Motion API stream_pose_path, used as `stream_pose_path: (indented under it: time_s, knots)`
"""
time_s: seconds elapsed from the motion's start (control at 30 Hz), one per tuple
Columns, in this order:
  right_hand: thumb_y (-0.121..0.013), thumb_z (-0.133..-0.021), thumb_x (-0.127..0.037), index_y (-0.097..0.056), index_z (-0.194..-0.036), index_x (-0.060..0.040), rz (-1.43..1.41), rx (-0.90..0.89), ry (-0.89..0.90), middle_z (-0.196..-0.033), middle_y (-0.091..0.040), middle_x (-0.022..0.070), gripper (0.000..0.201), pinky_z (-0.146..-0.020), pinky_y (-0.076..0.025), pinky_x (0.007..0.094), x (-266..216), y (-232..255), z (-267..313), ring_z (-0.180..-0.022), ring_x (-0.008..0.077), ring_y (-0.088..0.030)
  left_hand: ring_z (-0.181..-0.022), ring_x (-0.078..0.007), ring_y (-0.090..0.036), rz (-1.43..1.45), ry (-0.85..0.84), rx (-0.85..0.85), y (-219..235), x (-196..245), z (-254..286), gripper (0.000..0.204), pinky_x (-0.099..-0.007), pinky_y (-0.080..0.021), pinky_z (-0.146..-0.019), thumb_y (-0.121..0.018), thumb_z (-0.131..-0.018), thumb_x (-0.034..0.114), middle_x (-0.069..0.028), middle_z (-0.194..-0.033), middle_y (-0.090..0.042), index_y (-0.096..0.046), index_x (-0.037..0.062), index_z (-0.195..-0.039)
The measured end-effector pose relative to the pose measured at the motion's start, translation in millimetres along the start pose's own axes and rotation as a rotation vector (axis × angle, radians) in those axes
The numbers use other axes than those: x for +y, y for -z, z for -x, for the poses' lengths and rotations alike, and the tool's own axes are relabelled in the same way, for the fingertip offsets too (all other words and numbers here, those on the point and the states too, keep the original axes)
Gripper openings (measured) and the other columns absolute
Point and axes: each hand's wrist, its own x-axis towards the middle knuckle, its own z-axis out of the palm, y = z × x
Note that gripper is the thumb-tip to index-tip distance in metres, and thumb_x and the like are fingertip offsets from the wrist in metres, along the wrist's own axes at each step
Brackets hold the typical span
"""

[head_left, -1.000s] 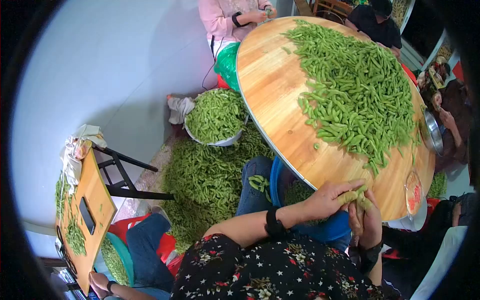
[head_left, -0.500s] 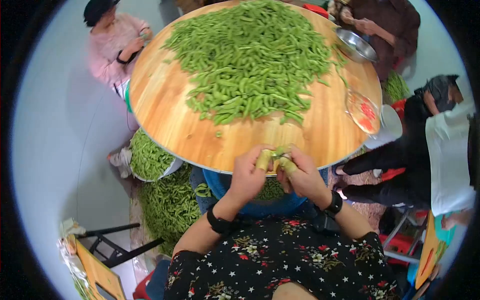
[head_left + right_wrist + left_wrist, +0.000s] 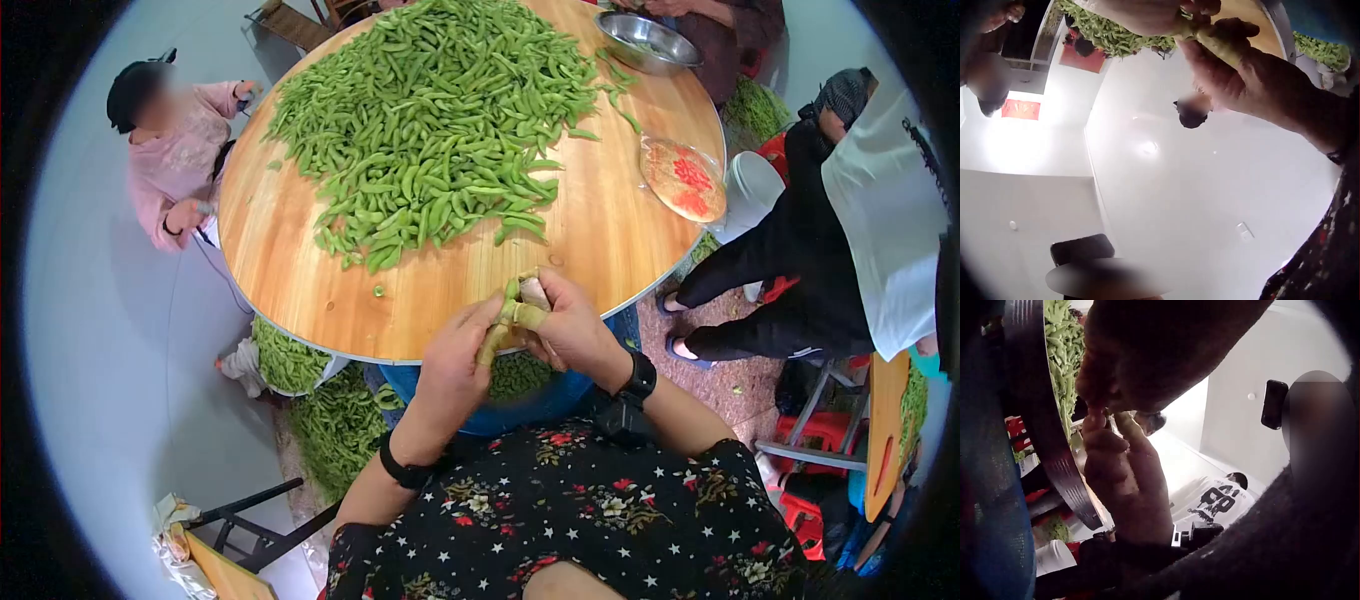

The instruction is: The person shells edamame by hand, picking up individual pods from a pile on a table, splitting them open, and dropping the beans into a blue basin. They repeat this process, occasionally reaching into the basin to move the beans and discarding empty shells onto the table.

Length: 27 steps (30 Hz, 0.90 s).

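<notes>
Both hands meet over the table's near edge in the head view. My left hand point(image 3: 455, 350) and right hand point(image 3: 575, 325) pinch a small green pod point(image 3: 512, 290) between thumbs and fingers. Yellow-green coverings wrap both thumbs. Below is a blue basin point(image 3: 565, 395) with small green pieces point(image 3: 515, 378) inside. A large heap of green pods point(image 3: 430, 130) lies on the round wooden table point(image 3: 600, 235). The left wrist view shows the right hand point(image 3: 1125, 478) against the darker left one; in the right wrist view the left hand point(image 3: 1260, 87) touches the right. Fingers partly hide the pod.
A metal bowl point(image 3: 650, 45) and a wrapped round item with red marks point(image 3: 685, 180) sit on the table's right side. A filled bucket point(image 3: 290, 360) and floor pile point(image 3: 340, 430) are at lower left. People are around the table; a white bucket point(image 3: 752, 190) stands right.
The head view has swung, so the table now lies ahead of the body rather than to the right. The hands stay together, with the thumbs shifted and a pod visible between them.
</notes>
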Motion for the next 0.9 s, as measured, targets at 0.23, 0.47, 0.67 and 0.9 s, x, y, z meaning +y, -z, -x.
stream_pose_path:
  time_s: [0.23, 0.47, 0.67, 0.9]
  knots:
    - [-0.057, -0.088, -0.014, -0.049, -0.090, -0.0074, -0.050, -0.005, 0.020, -0.063, -0.052, 0.0016, 0.011, -0.032, -0.032, 0.0233, 10, 0, -4, -0.039, 0.0081, -0.043, -0.079, -0.0306, -0.064, -0.003, 0.063, -0.038, 0, -10, 5, 0.026, -0.0360, -0.052, -0.069, -0.065, -0.079, 0.000, -0.0180, -0.088, -0.064, -0.060, 0.0000, -0.105]
    - [-0.054, -0.090, -0.016, -0.049, -0.090, -0.0096, -0.160, -0.168, -0.109, -0.066, -0.054, 0.0016, 0.008, -0.033, -0.032, 0.0224, 11, 0, 1, -0.042, 0.0080, -0.045, -0.072, -0.0345, -0.060, -0.146, -0.083, -0.154, 8, -9, 4, 0.020, -0.0403, -0.049, -0.060, -0.063, -0.077, -0.001, -0.0162, -0.079, -0.059, -0.056, -0.0002, -0.096]
    - [-0.049, -0.086, -0.008, -0.046, -0.089, -0.0115, 0.050, -0.124, 0.062, -0.063, -0.050, 0.0015, 0.006, -0.033, -0.032, 0.0236, 11, -6, 0, -0.041, 0.0090, -0.045, -0.068, -0.0318, -0.057, -0.276, -0.191, -0.308, 19, -7, -8, 0.011, -0.0402, -0.047, -0.056, -0.057, -0.076, 0.001, -0.0133, -0.072, -0.052, -0.050, 0.0026, -0.084]
    - [-0.049, -0.078, -0.001, -0.042, -0.084, -0.0069, 0.099, -0.086, -0.127, -0.059, -0.048, 0.0046, 0.011, -0.031, -0.031, 0.0270, 0, -4, -2, -0.038, 0.0115, -0.044, -0.066, -0.0333, -0.056, -0.265, -0.188, -0.323, 22, -15, -14, 0.010, -0.0405, -0.045, -0.055, -0.063, -0.077, 0.005, -0.0140, -0.069, -0.052, -0.053, 0.0047, -0.079]
